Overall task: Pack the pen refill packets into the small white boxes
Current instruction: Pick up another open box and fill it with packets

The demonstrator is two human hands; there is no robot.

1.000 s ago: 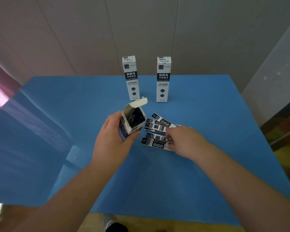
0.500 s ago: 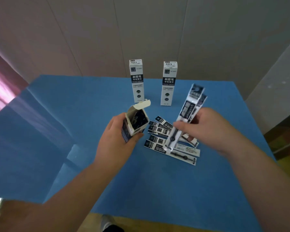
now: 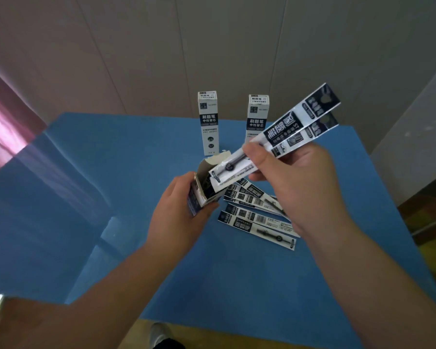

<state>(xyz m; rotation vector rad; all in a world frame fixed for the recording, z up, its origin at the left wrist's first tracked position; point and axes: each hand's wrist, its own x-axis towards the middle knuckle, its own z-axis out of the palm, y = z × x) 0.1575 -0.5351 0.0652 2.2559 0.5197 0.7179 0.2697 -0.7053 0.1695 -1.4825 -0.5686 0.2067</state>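
Two refill packets pinched in right hand grip, lower ends at open box mouth; left hand grip wraps box.

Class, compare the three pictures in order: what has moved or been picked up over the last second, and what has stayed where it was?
The right hand pinched two refill packets off the loose pile, lifted them and carried them left; their lower ends now sit at the mouth of the open box. Unchanged: the left hand grips that box, and two closed boxes stand upright on the blue table.

Two upright boxes behind loose packets on the table.
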